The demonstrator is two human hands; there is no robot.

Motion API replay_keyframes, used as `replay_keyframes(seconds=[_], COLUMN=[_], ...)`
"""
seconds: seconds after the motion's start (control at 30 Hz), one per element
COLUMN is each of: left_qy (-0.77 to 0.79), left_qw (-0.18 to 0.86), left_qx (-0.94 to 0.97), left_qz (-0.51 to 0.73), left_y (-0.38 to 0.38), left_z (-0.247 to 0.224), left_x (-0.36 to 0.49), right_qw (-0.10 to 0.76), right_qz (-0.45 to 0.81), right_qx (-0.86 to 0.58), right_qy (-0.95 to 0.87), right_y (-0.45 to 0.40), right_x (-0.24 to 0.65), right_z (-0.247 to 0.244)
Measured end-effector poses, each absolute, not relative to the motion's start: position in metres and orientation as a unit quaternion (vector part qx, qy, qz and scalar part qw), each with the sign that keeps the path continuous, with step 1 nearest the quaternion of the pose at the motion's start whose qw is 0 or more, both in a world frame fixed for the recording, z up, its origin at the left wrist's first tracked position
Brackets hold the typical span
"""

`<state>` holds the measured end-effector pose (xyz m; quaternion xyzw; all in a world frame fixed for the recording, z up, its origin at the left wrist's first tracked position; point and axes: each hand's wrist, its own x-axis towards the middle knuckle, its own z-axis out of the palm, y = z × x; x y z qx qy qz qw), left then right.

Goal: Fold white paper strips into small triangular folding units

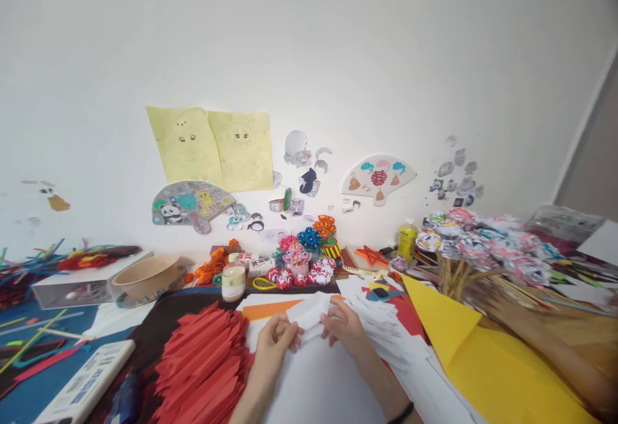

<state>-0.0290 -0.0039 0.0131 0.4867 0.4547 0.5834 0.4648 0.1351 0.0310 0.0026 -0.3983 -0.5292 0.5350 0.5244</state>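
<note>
Near the middle of the head view, a small folded piece of white paper (309, 314) is held up between both hands. My left hand (277, 340) pinches its left end with thumb and fingers. At the right end, my right hand (345, 327) has its fingers closed on the same piece. Below the hands lies a large white sheet (318, 385). To the left is a heap of folded red paper strips (205, 366), and to the right are many white paper strips (386, 327). Orange paper (265, 310) lies just behind my left hand.
Behind stand a glue bottle (234, 279), paper flowers (309, 247) and a yellow bottle (407, 241). At left are a wooden bowl (147, 276) and a white box (82, 392). Yellow paper (502, 372) and another person's arm (555, 353) are at right.
</note>
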Motion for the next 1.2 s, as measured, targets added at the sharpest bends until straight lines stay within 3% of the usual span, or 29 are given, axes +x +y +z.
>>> replay_keyframes(seconds=[0.17, 0.4, 0.6, 0.7, 0.97, 1.2], left_qy=[0.417, 0.467, 0.498, 0.519, 0.406, 0.374], left_qw=[0.511, 0.391, 0.361, 0.264, -0.144, -0.153], left_qx=[0.458, 0.602, 0.620, 0.674, 0.832, 0.846], left_qz=[0.596, 0.517, 0.486, 0.455, 0.348, 0.348], left_y=[-0.010, -0.013, -0.009, -0.012, -0.023, -0.027], left_z=[0.011, 0.016, 0.002, 0.005, 0.020, 0.025], left_x=[-0.014, -0.020, -0.019, -0.020, -0.034, -0.033], right_qw=[0.489, 0.482, 0.512, 0.510, 0.489, 0.484], right_qz=[0.561, 0.482, 0.497, 0.494, 0.485, 0.475], right_qx=[-0.324, -0.343, -0.337, -0.348, -0.349, -0.334], right_qy=[-0.583, -0.646, -0.615, -0.612, -0.635, -0.654], right_y=[0.023, 0.028, 0.026, 0.027, 0.036, 0.033], right_x=[0.126, 0.138, 0.135, 0.133, 0.146, 0.145], right_z=[0.003, -0.002, 0.002, 0.000, -0.004, -0.005])
